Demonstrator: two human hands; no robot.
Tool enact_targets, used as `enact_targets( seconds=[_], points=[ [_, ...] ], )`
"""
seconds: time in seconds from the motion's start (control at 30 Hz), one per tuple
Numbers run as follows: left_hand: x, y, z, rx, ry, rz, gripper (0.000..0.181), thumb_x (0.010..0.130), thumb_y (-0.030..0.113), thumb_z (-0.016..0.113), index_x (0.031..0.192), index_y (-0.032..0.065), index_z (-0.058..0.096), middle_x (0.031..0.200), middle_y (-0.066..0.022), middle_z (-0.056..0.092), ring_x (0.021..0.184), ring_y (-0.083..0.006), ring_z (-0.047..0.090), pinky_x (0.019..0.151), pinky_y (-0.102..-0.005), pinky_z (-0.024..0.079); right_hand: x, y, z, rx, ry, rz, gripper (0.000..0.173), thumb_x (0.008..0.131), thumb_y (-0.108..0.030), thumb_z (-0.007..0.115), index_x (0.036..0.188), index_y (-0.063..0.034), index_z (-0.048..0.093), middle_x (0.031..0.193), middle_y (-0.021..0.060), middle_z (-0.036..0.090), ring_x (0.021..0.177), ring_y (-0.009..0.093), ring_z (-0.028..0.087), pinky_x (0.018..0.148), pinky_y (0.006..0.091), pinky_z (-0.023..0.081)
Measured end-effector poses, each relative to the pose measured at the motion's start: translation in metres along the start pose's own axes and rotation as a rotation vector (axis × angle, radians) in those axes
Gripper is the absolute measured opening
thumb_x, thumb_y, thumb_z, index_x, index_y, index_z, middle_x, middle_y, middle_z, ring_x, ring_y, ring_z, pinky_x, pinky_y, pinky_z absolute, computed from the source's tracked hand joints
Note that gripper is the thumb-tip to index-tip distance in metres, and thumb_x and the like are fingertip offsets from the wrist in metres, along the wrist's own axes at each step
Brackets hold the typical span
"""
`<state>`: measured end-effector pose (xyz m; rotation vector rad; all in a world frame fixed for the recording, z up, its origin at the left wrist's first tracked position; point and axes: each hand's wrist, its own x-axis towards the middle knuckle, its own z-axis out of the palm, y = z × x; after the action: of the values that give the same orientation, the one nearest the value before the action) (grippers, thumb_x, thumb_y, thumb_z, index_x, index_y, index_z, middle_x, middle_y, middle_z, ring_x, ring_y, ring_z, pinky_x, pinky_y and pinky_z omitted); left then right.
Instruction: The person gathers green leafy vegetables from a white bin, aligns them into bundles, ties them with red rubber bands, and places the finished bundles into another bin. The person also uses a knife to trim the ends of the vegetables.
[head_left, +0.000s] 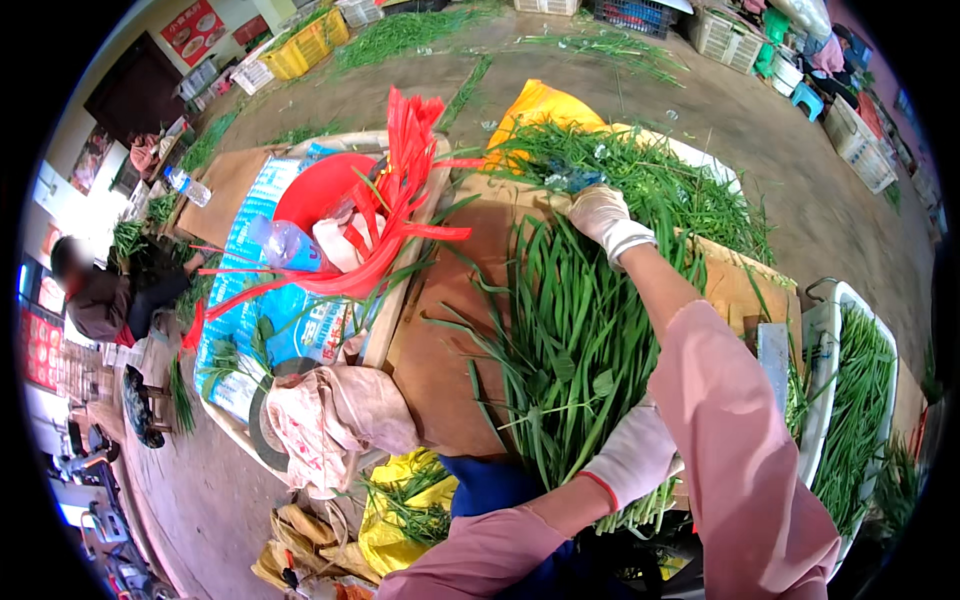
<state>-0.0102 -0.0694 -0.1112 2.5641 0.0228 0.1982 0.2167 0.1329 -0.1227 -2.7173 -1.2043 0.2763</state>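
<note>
My right hand (604, 217), in a whitish glove, is at the far end of a large bunch of long flat green leaves (577, 330), beside crumpled dark plastic (574, 178); its fingertips are not clear. Against the near, stem end of the bunch lies my left hand (637, 454), in a white knit glove with red trim, its fingers partly hidden by my right sleeve. The leaves lie on a brown board (450, 345). Left of them stands a red plastic basin (319, 187) with red plastic strips (409, 135), a plastic bottle (289, 244) and pale cloth in it.
Loose greens (675, 180) heap beyond the board. At right are a flat metal piece (772, 364) and a white crate (814, 367) of greens. A crumpled cloth (337, 412) lies near left, above a yellow bag (397, 502). A seated person (105, 300) is at far left.
</note>
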Motion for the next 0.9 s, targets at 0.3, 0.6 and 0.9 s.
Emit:
enact_targets(
  seconds=[0.3, 0.6, 0.9],
  points=[
    [0.000, -0.004, -0.021, 0.238, -0.204, 0.035, 0.044, 0.085, 0.035, 0.056, 0.115, 0.0043, 0.064, 0.119, -0.0141, 0.063, 0.121, -0.0301, 0.050, 0.114, -0.0456, 0.022, 0.011, -0.026, -0.038, 1.256, -0.068, 0.023, 0.044, 0.084, -0.036, 0.068, 0.109, -0.0004, 0.068, 0.115, 0.0155, 0.066, 0.109, 0.026, 0.060, 0.097, 0.0339, 0.042],
    [-0.001, -0.007, -0.015, 0.225, -0.119, 0.127, 0.057, 0.089, 0.049, 0.051, 0.129, 0.0076, 0.057, 0.139, -0.0120, 0.049, 0.137, -0.0298, 0.034, 0.117, -0.0479, 0.015, -0.037, -0.016, -0.185, 1.136, 0.135, -0.203, 0.023, 0.093, -0.023, 0.060, 0.111, -0.0130, 0.070, 0.091, -0.0044, 0.069, 0.060, 0.002, 0.040, 0.052, 0.0176, 0.033],
    [-0.002, -0.002, -0.010, 0.302, -0.046, 0.160, 0.050, 0.087, 0.045, 0.056, 0.119, 0.0062, 0.059, 0.129, -0.0116, 0.054, 0.131, -0.0300, 0.039, 0.115, -0.0479, 0.020, -0.103, -0.012, -0.247, 1.354, 0.169, -0.426, 0.012, 0.092, -0.018, 0.060, 0.092, -0.0071, 0.064, 0.074, 0.0002, 0.063, 0.056, 0.006, 0.051, 0.045, 0.0206, 0.037]
  ],
)
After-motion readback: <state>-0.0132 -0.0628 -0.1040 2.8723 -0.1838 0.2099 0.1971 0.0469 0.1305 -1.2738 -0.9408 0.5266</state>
